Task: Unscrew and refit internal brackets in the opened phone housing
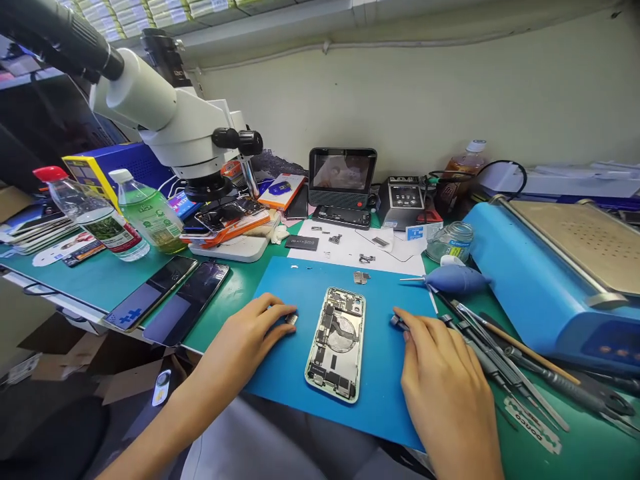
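An opened phone (335,343) lies on a blue mat (280,380), its inner parts and a round coil showing. To its left, my left hand (253,330) pinches a small silvery metal part (291,320) between thumb and fingers. On the right of the phone, my right hand (443,373) is closed on a small dark part (399,323), perhaps a camera module; most of it is hidden by the fingers. Neither hand touches the phone. A small metal shield plate (361,277) rests on the mat above the phone.
Behind the mat, a white sheet (345,250) bears several small parts, with a black battery (301,243) at its left. Tweezers and brushes (505,360), an air blower (457,280) and a blue heating machine (535,280) crowd the right. A microscope (185,127), bottles (150,210) and two phones (187,303) stand left.
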Action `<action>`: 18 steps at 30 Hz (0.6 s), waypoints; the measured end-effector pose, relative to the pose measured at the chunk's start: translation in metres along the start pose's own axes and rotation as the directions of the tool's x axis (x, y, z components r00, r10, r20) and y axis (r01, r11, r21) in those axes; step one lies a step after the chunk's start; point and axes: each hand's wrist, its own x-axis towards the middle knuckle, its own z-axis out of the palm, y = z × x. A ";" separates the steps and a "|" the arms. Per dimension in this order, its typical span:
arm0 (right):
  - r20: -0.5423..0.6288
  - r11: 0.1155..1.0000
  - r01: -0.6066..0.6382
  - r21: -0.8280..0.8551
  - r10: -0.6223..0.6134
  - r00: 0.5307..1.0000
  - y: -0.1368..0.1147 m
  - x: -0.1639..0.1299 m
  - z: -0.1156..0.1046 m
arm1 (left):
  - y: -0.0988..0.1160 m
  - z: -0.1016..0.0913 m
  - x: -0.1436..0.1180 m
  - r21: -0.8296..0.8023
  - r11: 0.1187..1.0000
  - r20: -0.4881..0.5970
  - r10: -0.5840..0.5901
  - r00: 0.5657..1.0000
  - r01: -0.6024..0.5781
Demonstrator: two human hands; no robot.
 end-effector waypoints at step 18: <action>0.034 0.999 -0.034 0.042 0.032 0.999 -0.002 0.001 0.000 | 0.043 0.023 -0.018 -0.050 0.986 -0.046 0.159 0.986 -0.162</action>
